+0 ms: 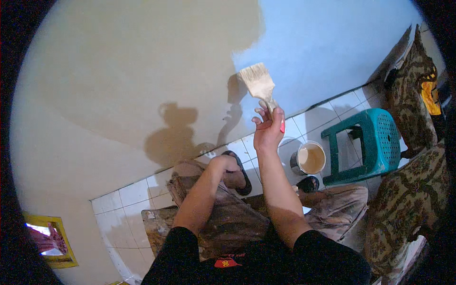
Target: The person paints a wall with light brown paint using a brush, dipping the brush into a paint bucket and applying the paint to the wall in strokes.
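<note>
My right hand (269,128) grips a wide flat paintbrush (258,80) by its handle, which has a red end. Beige paint coats the pale bristles, which point up in front of the wall (124,71); whether they touch it I cannot tell. Beige covers the wall's left part, meeting a light blue area (313,42) along a rough edge behind the brush. My left hand (229,164) hangs low over my sandalled foot, its fingers mostly hidden. A small pail (297,162) of beige paint stands on the floor to the right of my right forearm.
A green plastic stool (388,142) stands right of the pail on white floor tiles (131,203). Patterned upholstered furniture (406,203) lines the right side, with an orange item (431,98) beyond. A paint-spotted board (156,228) is beneath me. A yellow-framed opening (66,242) is lower left.
</note>
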### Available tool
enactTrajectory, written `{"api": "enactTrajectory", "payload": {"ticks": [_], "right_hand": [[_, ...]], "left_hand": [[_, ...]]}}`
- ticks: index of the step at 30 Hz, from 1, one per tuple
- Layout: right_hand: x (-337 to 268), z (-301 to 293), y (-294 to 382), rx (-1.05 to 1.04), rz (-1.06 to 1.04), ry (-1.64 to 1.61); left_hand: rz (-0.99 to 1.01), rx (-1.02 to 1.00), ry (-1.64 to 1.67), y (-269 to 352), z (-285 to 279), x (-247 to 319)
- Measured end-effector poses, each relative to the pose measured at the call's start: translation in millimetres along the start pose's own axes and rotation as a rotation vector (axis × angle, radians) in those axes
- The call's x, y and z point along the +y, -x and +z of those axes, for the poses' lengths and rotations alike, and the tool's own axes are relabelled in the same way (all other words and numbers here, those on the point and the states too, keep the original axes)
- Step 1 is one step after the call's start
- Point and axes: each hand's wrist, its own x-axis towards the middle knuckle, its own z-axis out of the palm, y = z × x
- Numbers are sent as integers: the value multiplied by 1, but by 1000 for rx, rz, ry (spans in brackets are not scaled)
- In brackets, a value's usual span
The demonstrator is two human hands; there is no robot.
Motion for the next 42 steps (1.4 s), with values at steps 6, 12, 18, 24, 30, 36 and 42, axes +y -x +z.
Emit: {"api": "enactTrajectory", "payload": {"ticks": [6,12,18,24,30,36,42], "right_hand": [[7,42,-19,-114,-114,-7],[44,-14,-17,126,-24,242],[9,19,0,-1,-152,171],[17,46,-24,-42,-106,149],[37,-43,-12,105,-11,311],[-2,42,-4,15,-134,158],[18,43,-30,8,-167,134]], "left_hand": [[-75,7,-192,19,-13,12],[54,29,-164,-13,-9,2],[0,20,-151,13,-16,15],[2,36,-202,5,-15,8],[51,-2,-154,6,-13,26],[14,47,-114,-13,-5,-2],[-10,17,-161,-1,-12,11]]}}
